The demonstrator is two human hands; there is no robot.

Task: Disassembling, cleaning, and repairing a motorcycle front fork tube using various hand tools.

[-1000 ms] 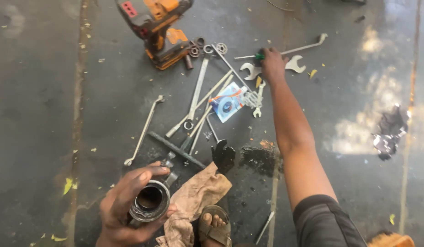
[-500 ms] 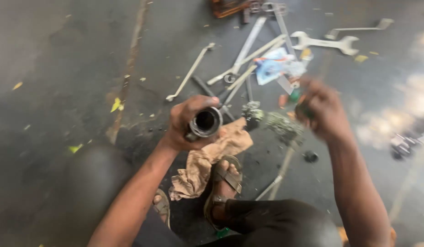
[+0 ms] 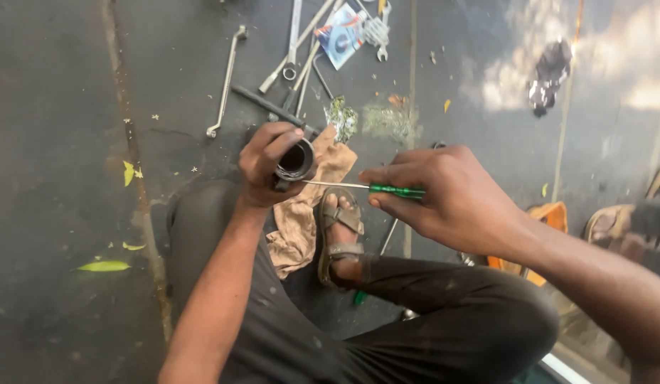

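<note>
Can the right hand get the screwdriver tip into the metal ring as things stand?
Probably yes. The right hand grips the green-handled screwdriver, its shaft already pointing at the metal ring, which the left hand holds with its opening facing up. Nothing lies between.

left hand [image 3: 267, 165] wraps the short round metal sleeve [image 3: 296, 161], right hand [image 3: 444, 193] just right of it with the green-handled thin-shafted screwdriver [image 3: 365, 188], tip at the sleeve. crumpled tan rag [image 3: 305, 213] lies beneath, sandalled foot [image 3: 340, 235] beside it, long steel spanners [image 3: 273, 57] behind.
</note>
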